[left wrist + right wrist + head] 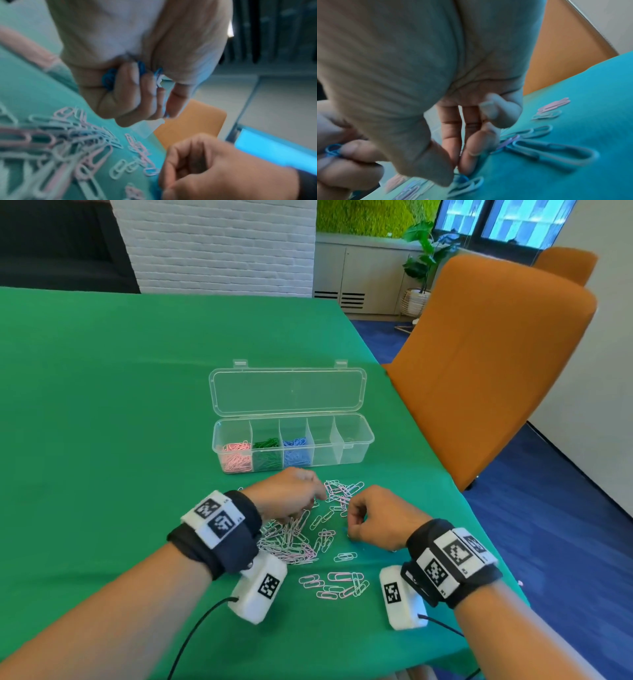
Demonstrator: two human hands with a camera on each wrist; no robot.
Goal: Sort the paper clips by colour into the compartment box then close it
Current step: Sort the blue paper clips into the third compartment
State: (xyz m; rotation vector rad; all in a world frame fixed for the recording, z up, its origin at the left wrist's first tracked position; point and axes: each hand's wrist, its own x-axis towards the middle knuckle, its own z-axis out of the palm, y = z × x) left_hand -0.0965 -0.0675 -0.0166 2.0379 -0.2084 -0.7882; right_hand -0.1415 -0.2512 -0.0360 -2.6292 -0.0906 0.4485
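The clear compartment box (356,440) stands open with its lid (287,390) laid back. Its left three compartments hold pink clips (236,457), green clips (265,453) and blue clips (296,451); the two on the right look empty. Loose pink, white and pale clips (294,537) lie in a pile in front of the box. My left hand (308,501) hovers over the pile, curled round several blue clips (109,79). My right hand (349,529) is down on the cloth, thumb and forefinger pinching a blue clip (461,179).
The green tablecloth (102,405) covers the table, whose right edge runs close past my right wrist. An orange chair (496,354) stands at that edge. A smaller group of clips (339,583) lies nearer to me, between my wrists.
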